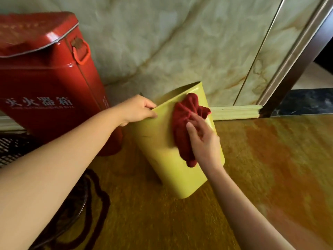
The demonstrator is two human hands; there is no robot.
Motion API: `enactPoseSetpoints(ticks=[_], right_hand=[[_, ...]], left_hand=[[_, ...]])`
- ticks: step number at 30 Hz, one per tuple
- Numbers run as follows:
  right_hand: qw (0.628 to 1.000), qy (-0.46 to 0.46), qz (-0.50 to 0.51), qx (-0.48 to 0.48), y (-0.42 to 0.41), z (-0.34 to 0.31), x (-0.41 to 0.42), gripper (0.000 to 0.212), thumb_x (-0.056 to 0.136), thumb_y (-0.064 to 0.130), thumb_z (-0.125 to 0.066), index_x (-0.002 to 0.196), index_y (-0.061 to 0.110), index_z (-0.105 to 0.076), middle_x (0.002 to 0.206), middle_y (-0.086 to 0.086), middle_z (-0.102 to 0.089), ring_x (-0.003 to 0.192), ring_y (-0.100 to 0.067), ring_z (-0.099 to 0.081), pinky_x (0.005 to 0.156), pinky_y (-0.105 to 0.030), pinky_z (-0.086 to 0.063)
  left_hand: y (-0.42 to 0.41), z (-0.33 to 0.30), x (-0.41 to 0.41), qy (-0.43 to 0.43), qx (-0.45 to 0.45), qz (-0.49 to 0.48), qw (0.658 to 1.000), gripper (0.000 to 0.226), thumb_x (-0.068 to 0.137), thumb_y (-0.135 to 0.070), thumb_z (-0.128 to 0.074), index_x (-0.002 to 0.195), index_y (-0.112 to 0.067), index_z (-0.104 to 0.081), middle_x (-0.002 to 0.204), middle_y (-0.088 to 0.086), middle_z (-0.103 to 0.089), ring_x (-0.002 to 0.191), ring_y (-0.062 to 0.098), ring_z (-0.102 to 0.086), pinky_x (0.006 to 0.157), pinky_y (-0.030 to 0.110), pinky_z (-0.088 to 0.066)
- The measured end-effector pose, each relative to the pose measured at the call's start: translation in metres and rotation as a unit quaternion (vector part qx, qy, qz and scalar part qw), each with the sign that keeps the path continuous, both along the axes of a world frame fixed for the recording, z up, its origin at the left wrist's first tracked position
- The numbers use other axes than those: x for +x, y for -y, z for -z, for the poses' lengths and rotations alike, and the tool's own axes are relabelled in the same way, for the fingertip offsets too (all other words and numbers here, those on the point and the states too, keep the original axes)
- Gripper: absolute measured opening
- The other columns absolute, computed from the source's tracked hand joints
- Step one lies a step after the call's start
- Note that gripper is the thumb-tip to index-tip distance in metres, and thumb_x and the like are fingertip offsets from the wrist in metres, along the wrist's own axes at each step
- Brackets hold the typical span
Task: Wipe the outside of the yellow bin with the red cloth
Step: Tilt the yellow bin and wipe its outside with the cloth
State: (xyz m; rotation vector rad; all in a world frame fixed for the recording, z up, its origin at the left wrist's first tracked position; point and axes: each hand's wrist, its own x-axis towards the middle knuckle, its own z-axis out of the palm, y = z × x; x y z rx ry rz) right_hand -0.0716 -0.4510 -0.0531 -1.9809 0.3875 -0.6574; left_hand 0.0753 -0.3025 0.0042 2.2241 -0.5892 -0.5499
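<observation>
While a yellow bin (163, 156) stands tilted on a glossy amber floor (270, 168) near a marbled wall (162, 42), two bare hands work on it. The left hand (137, 110) pinches the bin's rim, thumb outside and fingers curled over the edge. The right hand (203, 139), fingers loosely spread, presses a crumpled red cloth (183, 123) flat against the bin's outer side just below the rim. A red fire extinguisher box (50, 87) stands just beside the bin, at its left

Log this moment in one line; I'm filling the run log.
left hand: grips yellow bin rim | right hand: presses red cloth on side
</observation>
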Motion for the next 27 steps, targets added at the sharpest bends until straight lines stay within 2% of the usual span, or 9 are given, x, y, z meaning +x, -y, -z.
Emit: enactPoseSetpoints(ticks=[3, 5, 8, 10, 14, 17, 20, 25, 27], right_hand=[[0.982, -0.061, 0.041, -0.174, -0.012, 0.031, 0.030, 0.046, 0.089, 0.041, -0.052, 0.134, 0.032, -0.046, 0.145, -0.012, -0.036, 0.138, -0.032, -0.027, 0.113, -0.051, -0.018], [0.985, -0.081, 0.030, -0.150, -0.015, 0.042, 0.046, 0.058, 0.086, 0.049, -0.046, 0.141, 0.047, -0.027, 0.160, -0.008, 0.003, 0.147, -0.030, 0.007, 0.115, -0.061, 0.001], [0.995, -0.022, 0.014, -0.096, -0.035, 0.041, 0.074, 0.065, 0.081, 0.065, -0.034, 0.139, 0.060, -0.004, 0.154, 0.012, 0.027, 0.147, -0.028, 0.013, 0.111, -0.066, 0.003], [0.994, 0.001, 0.028, -0.104, -0.046, 0.037, 0.092, 0.064, 0.081, 0.073, -0.029, 0.138, 0.061, -0.005, 0.154, 0.017, 0.025, 0.148, -0.033, 0.006, 0.110, -0.065, 0.002], [0.992, -0.018, 0.022, -0.122, -0.025, 0.074, 0.083, 0.057, 0.082, 0.057, -0.044, 0.137, 0.052, -0.030, 0.161, 0.006, -0.003, 0.148, -0.027, -0.006, 0.115, -0.056, -0.002], [0.993, -0.073, 0.088, -0.017, 0.013, 0.116, 0.047, 0.055, 0.076, 0.049, -0.047, 0.130, 0.053, -0.036, 0.160, 0.002, -0.014, 0.146, -0.026, -0.016, 0.115, -0.061, -0.014], [0.980, -0.119, 0.131, 0.095, 0.031, 0.121, 0.039, 0.057, 0.078, 0.043, -0.044, 0.133, 0.051, -0.034, 0.160, 0.008, -0.011, 0.145, -0.026, -0.018, 0.115, -0.058, -0.019], [0.996, 0.042, -0.047, -0.058, -0.028, 0.052, 0.100, 0.054, 0.080, 0.036, -0.048, 0.134, 0.043, -0.042, 0.158, 0.005, -0.020, 0.146, -0.022, -0.018, 0.116, -0.045, -0.015], [0.993, 0.034, -0.077, -0.078, -0.036, 0.032, 0.119, 0.057, 0.078, 0.037, -0.049, 0.134, 0.046, -0.040, 0.158, 0.008, -0.019, 0.146, -0.018, -0.019, 0.114, -0.045, -0.013]], left_hand=[[-0.009, 0.005, 0.009, -0.008, 0.005, -0.002, 1.000, 0.024, 0.076, -0.010, -0.063, 0.092, 0.008, -0.064, 0.085, 0.009, -0.054, 0.081, 0.019, -0.043, 0.078, 0.032, -0.032], [-0.011, 0.006, 0.014, -0.012, 0.010, 0.002, 1.000, 0.023, 0.076, -0.011, -0.062, 0.090, 0.008, -0.062, 0.085, 0.007, -0.046, 0.083, 0.019, -0.037, 0.078, 0.031, -0.026], [-0.005, 0.004, 0.018, -0.031, 0.003, 0.011, 0.999, 0.020, 0.078, -0.012, -0.063, 0.089, 0.004, -0.065, 0.088, 0.008, -0.059, 0.082, 0.018, -0.047, 0.079, 0.032, -0.039], [-0.001, 0.003, 0.022, -0.040, -0.006, 0.012, 0.999, 0.017, 0.080, -0.010, -0.061, 0.093, -0.002, -0.069, 0.095, 0.019, -0.070, 0.083, 0.019, -0.057, 0.085, 0.036, -0.048], [-0.008, 0.002, 0.036, -0.070, -0.022, -0.022, 0.997, 0.025, 0.080, 0.001, -0.057, 0.101, -0.006, -0.066, 0.102, 0.024, -0.067, 0.091, 0.027, -0.059, 0.086, 0.035, -0.048], [-0.014, 0.005, 0.043, -0.118, -0.024, -0.056, 0.991, 0.029, 0.082, 0.001, -0.054, 0.109, -0.005, -0.062, 0.104, 0.019, -0.067, 0.089, 0.028, -0.063, 0.086, 0.036, -0.051], [-0.009, 0.008, 0.049, -0.136, -0.049, -0.047, 0.988, 0.029, 0.082, 0.000, -0.055, 0.109, -0.004, -0.063, 0.094, 0.010, -0.068, 0.065, 0.010, -0.067, 0.069, 0.024, -0.056], [-0.002, 0.009, 0.051, -0.142, -0.040, -0.025, 0.989, 0.025, 0.082, -0.004, -0.057, 0.105, -0.004, -0.065, 0.097, 0.015, -0.069, 0.084, 0.022, -0.066, 0.076, 0.029, -0.055], [-0.009, 0.008, 0.052, -0.150, -0.032, 0.010, 0.988, 0.023, 0.082, -0.004, -0.057, 0.102, -0.010, -0.066, 0.100, 0.011, -0.070, 0.085, 0.017, -0.066, 0.077, 0.026, -0.054]])
